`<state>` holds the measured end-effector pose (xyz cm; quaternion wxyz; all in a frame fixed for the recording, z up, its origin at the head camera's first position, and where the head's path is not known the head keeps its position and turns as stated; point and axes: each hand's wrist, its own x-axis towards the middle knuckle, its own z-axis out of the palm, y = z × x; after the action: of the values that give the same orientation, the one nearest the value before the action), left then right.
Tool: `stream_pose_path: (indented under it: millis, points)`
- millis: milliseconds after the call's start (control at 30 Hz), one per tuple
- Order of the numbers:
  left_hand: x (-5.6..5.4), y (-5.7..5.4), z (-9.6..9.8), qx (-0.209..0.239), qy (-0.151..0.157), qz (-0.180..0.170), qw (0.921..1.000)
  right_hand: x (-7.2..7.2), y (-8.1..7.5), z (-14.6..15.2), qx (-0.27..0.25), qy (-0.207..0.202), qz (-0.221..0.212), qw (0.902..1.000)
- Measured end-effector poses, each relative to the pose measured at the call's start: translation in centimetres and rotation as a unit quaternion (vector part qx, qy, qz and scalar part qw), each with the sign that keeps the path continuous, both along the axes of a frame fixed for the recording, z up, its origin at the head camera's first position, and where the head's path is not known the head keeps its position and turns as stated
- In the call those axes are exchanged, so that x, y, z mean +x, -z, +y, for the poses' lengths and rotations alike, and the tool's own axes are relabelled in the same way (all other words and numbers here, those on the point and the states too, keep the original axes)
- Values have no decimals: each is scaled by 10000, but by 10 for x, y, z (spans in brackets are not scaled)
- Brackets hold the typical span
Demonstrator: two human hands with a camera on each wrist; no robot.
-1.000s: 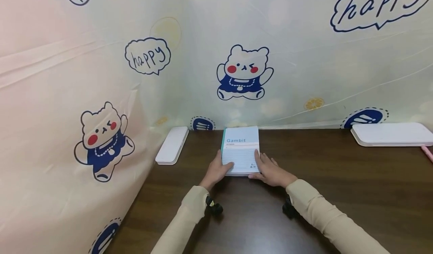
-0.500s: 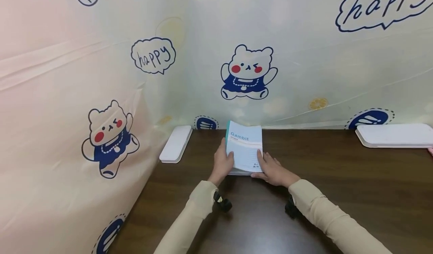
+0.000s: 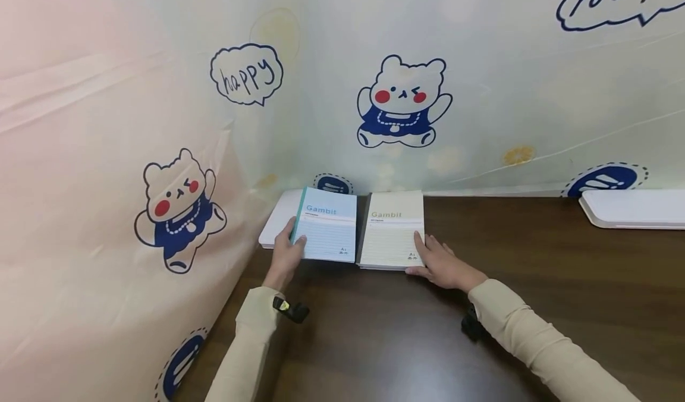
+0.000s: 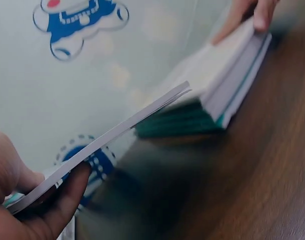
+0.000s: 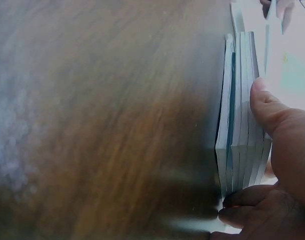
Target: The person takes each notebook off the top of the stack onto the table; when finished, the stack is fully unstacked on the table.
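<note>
A thin light-blue notebook (image 3: 327, 229) marked "Gambit" is pinched at its left edge between the thumb and fingers of my left hand (image 3: 285, 254). Seen edge-on in the left wrist view, it is raised off the table at a slant. To its right lies a stack of notebooks (image 3: 393, 232), a cream-coloured one on top. My right hand (image 3: 441, 264) grips that stack at its right side, thumb over the top cover. The right wrist view shows the stacked page edges (image 5: 242, 115), with the fingers (image 5: 247, 202) low against the side.
A white flat case (image 3: 273, 226) lies at the back left, partly covered by the blue notebook in the head view. Another white case (image 3: 637, 209) is at the back right. A printed cloth (image 3: 316, 110) hangs behind and left of the brown table (image 3: 374, 330).
The blue notebook has been lifted off the top of the stack and carried left by my left hand, uncovering the cream notebook. My right hand stays on the stack.
</note>
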<state>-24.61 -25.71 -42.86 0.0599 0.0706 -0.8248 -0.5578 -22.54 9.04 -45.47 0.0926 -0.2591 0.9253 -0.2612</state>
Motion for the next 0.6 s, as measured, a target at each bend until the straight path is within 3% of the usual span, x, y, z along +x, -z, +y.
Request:
stream_pose_path:
  millis: [133, 267, 367, 433, 500, 567, 600]
  points:
    - [-9, 13, -5, -373, 160, -220, 9989, -1, 0, 2, -14, -42, -65, 10000]
    - [-14, 32, -8, -1344, 87, -227, 9906, -2, 2, 0, -12, -82, -90, 9999]
    - [-17, 45, -7, -2277, 90, 112, 9736, -2, 2, 0, 9, -28, -81, 10000]
    - [-19, 51, -5, -2858, 104, 514, 9568, -1, 1, 0, 4, -11, -88, 10000]
    - [-20, 52, 0, -3374, 94, 747, 9384, -1, 0, 1, -8, 7, -122, 9999]
    - [-20, 52, 6, -3668, 85, 853, 9263, -1, -1, 2, -10, 23, -140, 9999]
    - [-19, 50, 10, -3716, 122, 901, 9239, -1, -1, 3, -13, 32, -142, 9999]
